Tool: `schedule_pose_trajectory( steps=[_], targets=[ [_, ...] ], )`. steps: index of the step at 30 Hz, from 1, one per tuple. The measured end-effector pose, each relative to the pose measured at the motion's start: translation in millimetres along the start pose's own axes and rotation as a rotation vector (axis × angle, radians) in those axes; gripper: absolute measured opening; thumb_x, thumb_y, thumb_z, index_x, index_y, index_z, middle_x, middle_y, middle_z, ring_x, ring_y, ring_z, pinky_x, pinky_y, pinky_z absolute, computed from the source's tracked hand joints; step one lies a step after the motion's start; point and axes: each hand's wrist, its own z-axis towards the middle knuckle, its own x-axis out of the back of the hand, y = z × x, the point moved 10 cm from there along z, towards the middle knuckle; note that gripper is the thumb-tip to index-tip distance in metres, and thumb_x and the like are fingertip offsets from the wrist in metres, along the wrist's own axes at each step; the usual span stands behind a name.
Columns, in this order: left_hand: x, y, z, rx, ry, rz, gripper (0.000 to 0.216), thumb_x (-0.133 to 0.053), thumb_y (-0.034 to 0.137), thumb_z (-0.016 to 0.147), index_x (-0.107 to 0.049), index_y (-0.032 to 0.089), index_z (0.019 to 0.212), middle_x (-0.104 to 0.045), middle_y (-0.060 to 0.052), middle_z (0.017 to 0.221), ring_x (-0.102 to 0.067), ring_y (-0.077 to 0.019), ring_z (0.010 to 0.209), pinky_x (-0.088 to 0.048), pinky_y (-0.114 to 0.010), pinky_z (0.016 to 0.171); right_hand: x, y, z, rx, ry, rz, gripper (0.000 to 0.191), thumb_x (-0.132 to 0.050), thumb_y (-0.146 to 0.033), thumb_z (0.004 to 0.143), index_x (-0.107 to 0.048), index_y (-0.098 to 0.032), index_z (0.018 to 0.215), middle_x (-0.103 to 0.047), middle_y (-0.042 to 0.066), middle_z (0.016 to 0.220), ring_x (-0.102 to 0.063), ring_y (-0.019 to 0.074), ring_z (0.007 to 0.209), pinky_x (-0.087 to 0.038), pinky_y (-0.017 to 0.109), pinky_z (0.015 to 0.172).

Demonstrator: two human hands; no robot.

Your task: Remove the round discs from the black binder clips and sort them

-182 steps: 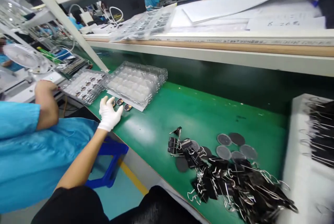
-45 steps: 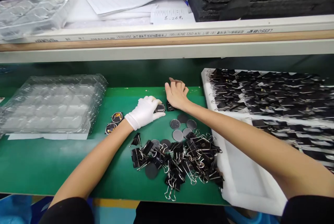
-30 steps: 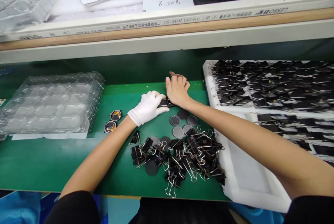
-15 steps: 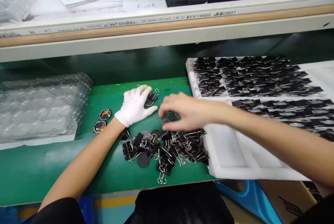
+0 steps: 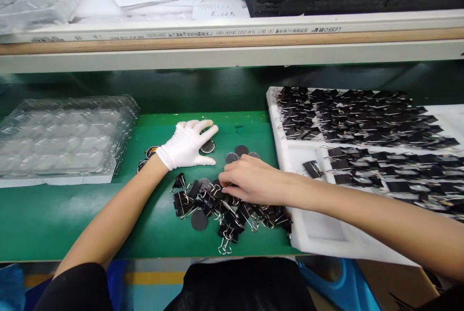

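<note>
My left hand point(image 5: 186, 145), in a white glove, lies flat and open on the green mat point(image 5: 72, 214), its fingertips beside a round dark disc point(image 5: 208, 146). My bare right hand point(image 5: 250, 183) reaches down onto a loose heap of black binder clips point(image 5: 224, 209), with its fingertips pinched together on a clip at the heap's top edge. A few grey discs point(image 5: 232, 157) lie between my two hands. Two framed round pieces point(image 5: 149, 152) peek out from behind my left wrist.
A white foam tray point(image 5: 319, 233) on the right holds rows of binder clips point(image 5: 355, 117); a lone clip point(image 5: 312, 168) lies in its near compartment. A stack of clear blister trays point(image 5: 65, 139) stands at the left. A shelf point(image 5: 232, 54) overhangs the bench.
My right hand has drawn back from beside my left hand at the far side and come down onto the clip heap. My gloved left hand stays in place, spread flat by the disc.
</note>
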Motion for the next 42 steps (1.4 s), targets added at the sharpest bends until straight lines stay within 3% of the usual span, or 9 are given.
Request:
schedule_pose_trajectory(
  steps=[4,10,14,18,25,28,30,35,42],
  targets=[
    [-4,1,2,-0.012,-0.018,-0.024,0.066,-0.061,0.072,0.084,-0.06,0.035,0.138,-0.063,-0.013,0.133,-0.048,-0.0386,0.126,-0.036,-0.049,0.093,43,13,-9,0.021,0.22,0.133,0.017,-0.055,-0.017,0.098,-0.071,-0.021,0.092,-0.073,0.004,0.092,-0.065,0.0186,0.081,-0.043,0.031,0.073],
    [-9,-16,4,0.229,-0.024,0.082,0.079,-0.046,0.084,0.085,-0.066,0.022,0.129,-0.068,-0.016,0.1,-0.059,-0.0369,0.1,-0.037,-0.045,0.083,98,86,-1,-0.06,0.606,0.268,0.022,-0.059,-0.037,0.094,-0.077,-0.022,0.093,-0.077,0.005,0.095,-0.07,0.0217,0.085,-0.054,0.034,0.08],
    [-14,-19,3,0.251,-0.048,0.043,0.077,-0.05,0.08,0.087,-0.059,0.024,0.14,-0.067,-0.013,0.107,-0.064,-0.0299,0.083,-0.039,-0.037,0.071,72,115,30,0.055,0.517,0.286,0.023,-0.059,-0.036,0.091,-0.078,-0.024,0.089,-0.078,0.005,0.1,-0.073,0.0223,0.093,-0.056,0.038,0.089],
    [-15,-19,3,0.243,-0.04,-0.021,0.06,-0.053,0.072,0.09,-0.068,0.026,0.126,-0.066,-0.01,0.105,-0.066,-0.0278,0.084,-0.04,-0.034,0.07,57,124,36,0.115,0.477,0.323,0.023,-0.057,-0.033,0.09,-0.078,-0.024,0.086,-0.079,0.006,0.104,-0.074,0.0226,0.101,-0.056,0.041,0.097],
    [-16,-21,4,0.224,-0.008,-0.113,0.057,-0.058,0.066,0.09,-0.066,0.027,0.131,-0.065,-0.01,0.11,-0.065,-0.0271,0.091,-0.044,-0.037,0.077,60,119,42,-0.019,0.328,0.25,0.032,-0.062,-0.031,0.081,-0.073,-0.025,0.11,-0.069,0.005,0.132,-0.064,0.0271,0.123,-0.05,0.046,0.107],
    [-16,-22,4,0.232,0.014,-0.131,0.058,-0.058,0.066,0.09,-0.066,0.027,0.132,-0.065,-0.009,0.11,-0.064,-0.0264,0.093,-0.045,-0.037,0.079,60,139,41,-0.384,0.404,0.128,0.037,-0.065,-0.045,0.085,-0.069,-0.02,0.112,-0.074,0.012,0.111,-0.07,0.0324,0.102,-0.056,0.047,0.086],
    [-15,-25,4,0.267,0.035,-0.14,0.054,-0.059,0.064,0.089,-0.069,0.025,0.126,-0.065,-0.009,0.106,-0.064,-0.0267,0.094,-0.046,-0.037,0.079,52,141,44,-0.485,0.343,0.04,0.036,-0.066,-0.051,0.087,-0.069,-0.019,0.103,-0.075,0.012,0.092,-0.071,0.0329,0.087,-0.055,0.046,0.077],
    [-14,-33,4,0.349,0.059,-0.175,0.042,-0.064,0.05,0.086,-0.071,0.025,0.118,-0.065,-0.008,0.105,-0.064,-0.0275,0.099,-0.047,-0.038,0.082,51,131,61,-0.308,0.312,0.171,0.022,-0.075,-0.032,0.084,-0.071,-0.02,0.102,-0.077,0.005,0.087,-0.074,0.0252,0.084,-0.057,0.038,0.078],
    [-16,-42,2,0.427,0.034,-0.129,0.039,-0.064,0.043,0.083,-0.071,0.022,0.115,-0.065,-0.011,0.106,-0.062,-0.0315,0.104,-0.046,-0.043,0.084,57,149,68,-0.266,0.276,0.186,0.021,-0.079,-0.036,0.08,-0.075,-0.022,0.095,-0.077,0.002,0.081,-0.074,0.0235,0.08,-0.058,0.036,0.075]
  ],
)
